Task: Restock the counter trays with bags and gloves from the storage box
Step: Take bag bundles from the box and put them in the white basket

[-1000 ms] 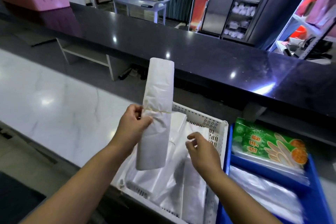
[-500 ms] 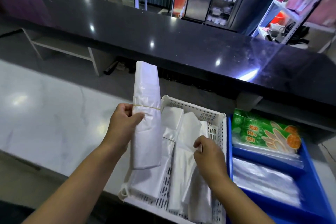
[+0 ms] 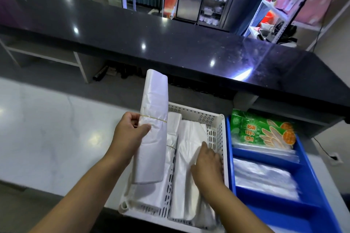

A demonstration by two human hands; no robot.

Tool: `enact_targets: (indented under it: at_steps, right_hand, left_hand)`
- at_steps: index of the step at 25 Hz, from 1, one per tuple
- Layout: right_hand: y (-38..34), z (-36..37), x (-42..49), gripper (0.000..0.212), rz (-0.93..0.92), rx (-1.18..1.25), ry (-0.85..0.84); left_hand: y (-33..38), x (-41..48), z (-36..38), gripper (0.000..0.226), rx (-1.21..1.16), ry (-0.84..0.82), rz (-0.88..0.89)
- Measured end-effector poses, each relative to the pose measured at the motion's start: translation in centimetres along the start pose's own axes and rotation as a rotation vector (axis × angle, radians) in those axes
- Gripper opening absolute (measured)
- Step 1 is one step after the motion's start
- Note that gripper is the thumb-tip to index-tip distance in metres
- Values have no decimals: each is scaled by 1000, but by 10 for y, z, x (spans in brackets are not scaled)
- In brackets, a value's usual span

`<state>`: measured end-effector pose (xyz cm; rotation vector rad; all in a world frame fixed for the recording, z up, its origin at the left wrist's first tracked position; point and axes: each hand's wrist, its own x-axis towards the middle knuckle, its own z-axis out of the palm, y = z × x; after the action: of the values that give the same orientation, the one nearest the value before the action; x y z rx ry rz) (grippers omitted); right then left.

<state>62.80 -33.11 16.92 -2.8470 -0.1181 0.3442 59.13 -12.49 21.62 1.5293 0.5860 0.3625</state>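
My left hand [image 3: 130, 132] grips a white bundle of plastic bags [image 3: 153, 123] tied with a yellow rubber band, held upright over the left compartment of the white perforated tray [image 3: 219, 130]. In that tray lie more white bags [image 3: 186, 166], split by a divider. My right hand [image 3: 207, 164] rests flat on the bags in the right compartment, fingers spread, gripping nothing that I can see. To the right stands a blue tray [image 3: 314, 172] with a green glove packet [image 3: 263, 130] in its far compartment and clear plastic packs [image 3: 265, 178] in the near one.
A long black counter [image 3: 170, 43] runs across behind the trays. The trays sit on a white marble worktop [image 3: 47, 128]. Shelves and a glass cabinet stand in the background at the right.
The bundle in my left hand has dropped lower toward the tray. My right hand went from hovering above the tray down onto the bags in the right compartment.
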Motion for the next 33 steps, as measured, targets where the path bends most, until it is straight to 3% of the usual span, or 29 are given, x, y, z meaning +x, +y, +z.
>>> enact_targets:
  at_steps: [5,9,11,14,18,25,27,29,31,33]
  right_hand:
    - [-5,-5,4,82,134,198,-32]
    - [-4,-8,4,48,188,316,-30]
    - [-3,-16,5,27,214,525,-55]
    - [6,-45,9,31,231,866,-50]
    - [29,-90,14,33,126,848,115]
    - [45,-97,8,30,78,848,126]
    - [43,-94,8,28,73,836,116]
    - [41,-92,9,29,60,828,99]
    - [41,-93,9,29,46,821,97]
    - [41,-95,8,27,35,816,105]
  left_hand:
    - [-1,-12,4,19,78,-45,24]
    - [-1,-19,11,16,138,-85,30]
    - [-3,-22,18,15,181,-87,38]
    - [-10,-29,31,20,291,-106,57]
    - [-29,-43,57,47,379,-221,48]
    - [-62,-59,81,49,551,-282,52]
    - [-57,-61,80,45,807,-246,194]
    - [-53,-60,78,45,1121,-165,488]
    - [-56,-58,75,60,1239,-297,584]
    - [-68,-55,71,74,1278,-515,470]
